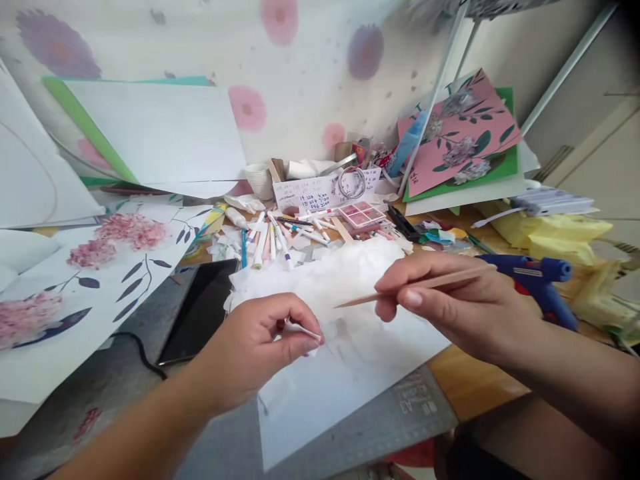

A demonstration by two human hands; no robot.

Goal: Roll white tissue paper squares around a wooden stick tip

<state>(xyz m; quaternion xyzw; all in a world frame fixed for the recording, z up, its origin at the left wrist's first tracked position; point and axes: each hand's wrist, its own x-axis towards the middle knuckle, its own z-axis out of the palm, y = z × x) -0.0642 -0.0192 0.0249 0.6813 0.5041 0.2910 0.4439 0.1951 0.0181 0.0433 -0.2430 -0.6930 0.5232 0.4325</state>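
Observation:
My left hand (273, 343) pinches a small folded piece of white paper (301, 329) between thumb and fingers, above a large white sheet (310, 407). To the right, my right hand (445, 300) is closed on a thin wooden stick (425, 283). The stick's pointed tip aims left, a short way from my left hand and not touching it. Behind and below both hands, a fluffy white heap (357, 273) lies on the sheet. A grey cutting mat (395, 417) shows beneath the sheet.
Markers (273, 240) and a pink palette (361, 215) lie behind the heap. A blue glue gun (530, 273) is beyond my right hand. At left are a black tablet (200, 310) and a sheet with pink flowers (125, 240). Pink flowered card (465, 127) leans at the back right.

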